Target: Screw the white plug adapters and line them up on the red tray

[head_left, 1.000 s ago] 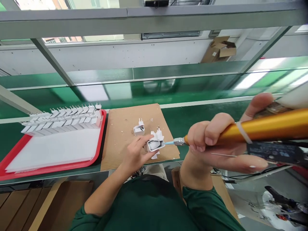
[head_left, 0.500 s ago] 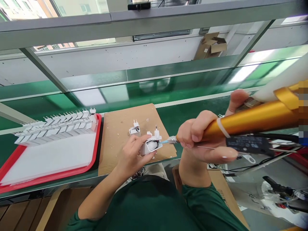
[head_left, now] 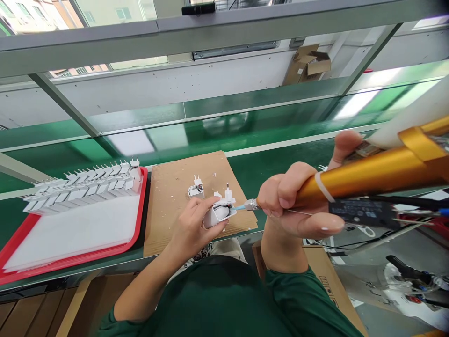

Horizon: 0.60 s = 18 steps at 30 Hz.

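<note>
My left hand (head_left: 192, 221) is closed around an open white plug adapter housing (head_left: 220, 214), tilted so that its hollow side faces right. A plug piece with pins (head_left: 228, 194) stands at the housing's upper edge. In my right hand (head_left: 298, 201) is a gold dispensing gun (head_left: 372, 175), gripped with the fingers wrapped round its barrel. Its pale blue nozzle (head_left: 240, 207) reaches the housing's opening; the very tip is hard to make out. Another white plug adapter part (head_left: 196, 188) rests just beyond my left hand on the cardboard sheet (head_left: 164, 210).
On the left, a red tray (head_left: 138, 224) lined with white sheets carries rows of white plug adapters (head_left: 91, 189). A black switch-like block (head_left: 361, 213) and cables hang beneath the gun. A metal frame bar (head_left: 245, 28) crosses above the green bench (head_left: 245, 174). An open carton (head_left: 308, 65) stands at the back.
</note>
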Available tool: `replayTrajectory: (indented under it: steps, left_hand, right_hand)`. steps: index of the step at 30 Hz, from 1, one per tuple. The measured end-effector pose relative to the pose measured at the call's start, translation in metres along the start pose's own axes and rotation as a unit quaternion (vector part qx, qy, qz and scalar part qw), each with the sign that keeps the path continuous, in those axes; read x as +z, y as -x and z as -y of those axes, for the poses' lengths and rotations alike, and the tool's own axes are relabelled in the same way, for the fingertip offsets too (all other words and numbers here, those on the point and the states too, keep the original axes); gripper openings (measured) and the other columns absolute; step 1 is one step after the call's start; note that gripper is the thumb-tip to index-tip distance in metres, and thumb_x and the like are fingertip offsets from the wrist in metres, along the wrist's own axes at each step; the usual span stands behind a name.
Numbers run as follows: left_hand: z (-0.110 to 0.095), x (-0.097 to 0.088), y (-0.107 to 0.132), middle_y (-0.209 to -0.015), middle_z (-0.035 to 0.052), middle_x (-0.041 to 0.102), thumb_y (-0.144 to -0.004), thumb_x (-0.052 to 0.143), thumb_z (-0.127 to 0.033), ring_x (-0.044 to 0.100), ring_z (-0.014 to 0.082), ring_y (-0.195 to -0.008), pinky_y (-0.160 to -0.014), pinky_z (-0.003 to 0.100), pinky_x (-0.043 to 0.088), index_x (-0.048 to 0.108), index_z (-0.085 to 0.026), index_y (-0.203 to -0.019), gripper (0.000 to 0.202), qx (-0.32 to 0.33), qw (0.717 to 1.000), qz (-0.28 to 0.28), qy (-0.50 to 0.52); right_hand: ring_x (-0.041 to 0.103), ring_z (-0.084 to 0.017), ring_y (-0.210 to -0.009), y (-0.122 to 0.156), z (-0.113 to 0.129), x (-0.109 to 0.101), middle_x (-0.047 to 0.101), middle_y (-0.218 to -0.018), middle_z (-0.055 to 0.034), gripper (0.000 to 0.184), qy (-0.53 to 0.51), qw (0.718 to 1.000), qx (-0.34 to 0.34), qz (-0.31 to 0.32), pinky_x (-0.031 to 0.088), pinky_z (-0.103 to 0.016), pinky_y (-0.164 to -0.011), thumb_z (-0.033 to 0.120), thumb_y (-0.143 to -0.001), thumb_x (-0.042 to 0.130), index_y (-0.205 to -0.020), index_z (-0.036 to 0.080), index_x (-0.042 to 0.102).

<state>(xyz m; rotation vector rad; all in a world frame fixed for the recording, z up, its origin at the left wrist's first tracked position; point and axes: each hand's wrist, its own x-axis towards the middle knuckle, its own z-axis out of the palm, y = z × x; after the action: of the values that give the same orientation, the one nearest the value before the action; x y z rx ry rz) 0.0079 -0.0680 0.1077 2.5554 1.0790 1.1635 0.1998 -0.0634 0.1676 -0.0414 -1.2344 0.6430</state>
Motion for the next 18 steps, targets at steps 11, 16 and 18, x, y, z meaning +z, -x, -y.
replayTrajectory:
  steps: [11, 16, 18]
  left_hand:
    - [0.0005, -0.0031, -0.0043, -0.095, 0.0032, 0.070, -0.083, 0.075, -0.022, 0.065, 0.0191, -0.084, -0.073, 0.028, 0.053, 0.059, -0.021, -0.123, 0.042, 0.005, 0.999, 0.028, -0.015]
    - [0.0006, -0.0042, -0.0059, -0.093, 0.0036, 0.071, -0.086, 0.073, -0.024, 0.065, 0.0198, -0.085, -0.074, 0.029, 0.053, 0.060, -0.019, -0.123, 0.040, 0.015, 0.999, 0.039, -0.025]
    - [0.0005, -0.0044, -0.0063, -0.093, 0.0037, 0.071, -0.086, 0.072, -0.025, 0.065, 0.0198, -0.085, -0.074, 0.029, 0.053, 0.060, -0.019, -0.123, 0.039, 0.017, 0.999, 0.038, -0.028]
  right_hand:
    - [0.029, -0.007, -0.031, -0.0043, 0.0053, 0.0016, 0.040, -0.056, 0.0084, 0.027, 0.016, 0.999, 0.027, 0.038, 0.029, -0.021, -0.025, 0.040, -0.078, 0.077, -0.104, 0.036, 0.068]
    - [0.031, -0.006, -0.032, -0.0029, 0.0058, 0.0032, 0.040, -0.057, 0.0088, 0.029, 0.028, 0.999, 0.028, 0.006, 0.033, -0.019, -0.027, 0.047, -0.079, 0.076, -0.104, 0.035, 0.067]
    - [0.030, -0.006, -0.031, -0.0037, 0.0061, 0.0036, 0.040, -0.055, 0.0085, 0.025, 0.038, 0.999, 0.027, 0.020, 0.032, -0.019, -0.027, 0.052, -0.082, 0.072, -0.098, 0.033, 0.067]
